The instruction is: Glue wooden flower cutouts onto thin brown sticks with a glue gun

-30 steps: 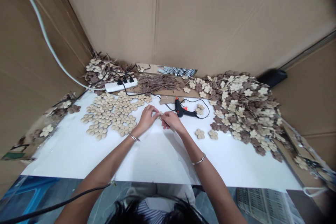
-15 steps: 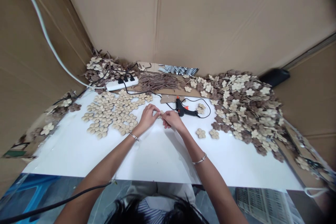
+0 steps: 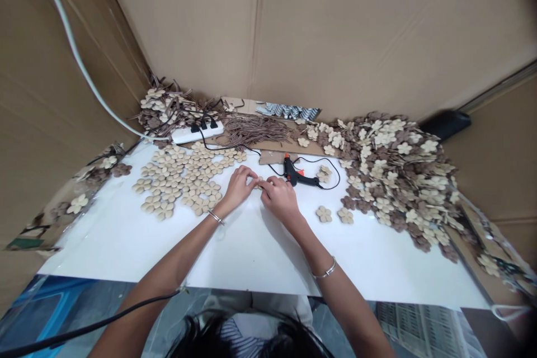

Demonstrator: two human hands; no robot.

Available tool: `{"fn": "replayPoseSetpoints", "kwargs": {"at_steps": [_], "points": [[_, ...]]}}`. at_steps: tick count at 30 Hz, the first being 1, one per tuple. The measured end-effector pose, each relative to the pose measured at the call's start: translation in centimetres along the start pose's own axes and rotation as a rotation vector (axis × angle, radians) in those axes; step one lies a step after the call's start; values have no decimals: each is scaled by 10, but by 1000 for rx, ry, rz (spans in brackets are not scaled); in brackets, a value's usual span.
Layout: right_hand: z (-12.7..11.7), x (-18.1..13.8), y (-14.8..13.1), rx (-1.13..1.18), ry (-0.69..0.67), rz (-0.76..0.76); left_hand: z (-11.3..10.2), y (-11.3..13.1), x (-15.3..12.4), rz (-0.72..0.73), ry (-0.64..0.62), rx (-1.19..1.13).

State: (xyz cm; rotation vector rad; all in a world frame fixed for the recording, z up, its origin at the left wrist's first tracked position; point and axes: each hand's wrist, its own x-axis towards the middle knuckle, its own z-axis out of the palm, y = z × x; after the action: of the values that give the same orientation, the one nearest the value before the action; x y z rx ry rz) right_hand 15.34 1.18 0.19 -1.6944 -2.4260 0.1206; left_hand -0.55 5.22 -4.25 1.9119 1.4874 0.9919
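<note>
My left hand [image 3: 240,185] and my right hand [image 3: 278,196] meet over the middle of the white tabletop [image 3: 251,251]. Between their fingertips is a small beige flower piece [image 3: 260,180], mostly covered by the fingers. The left thumb and forefinger pinch it from one side, while the right thumb and fingers press on it from the other. Just beyond my right hand lies a black glue gun [image 3: 298,173] with an orange trigger. Left of my hands, many beige flowers [image 3: 180,176] are spread flat. Two more beige flowers [image 3: 334,214] rest to the right.
A heap of beige and brown flowers [image 3: 390,168] covers the right side. Brown cords [image 3: 255,130] lie at the back beside a white power strip [image 3: 198,132] with black plugs. Cardboard walls [image 3: 327,28] surround the table. A black cable loops around the glue gun.
My right hand has turned over the flower piece, its fingers now curled on top with the back of the hand facing up. The left hand stays nearly in place.
</note>
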Motion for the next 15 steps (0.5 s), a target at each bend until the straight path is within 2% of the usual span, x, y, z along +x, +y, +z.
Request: {"fn": "replayPoseSetpoints", "kwargs": {"at_steps": [6,15], "points": [[2,0,3,-41,-26,0,-1,-1,1,-10,-12,-30],[2,-3,4,2,19,4,1,-4,1,-28,0,-53]]}}
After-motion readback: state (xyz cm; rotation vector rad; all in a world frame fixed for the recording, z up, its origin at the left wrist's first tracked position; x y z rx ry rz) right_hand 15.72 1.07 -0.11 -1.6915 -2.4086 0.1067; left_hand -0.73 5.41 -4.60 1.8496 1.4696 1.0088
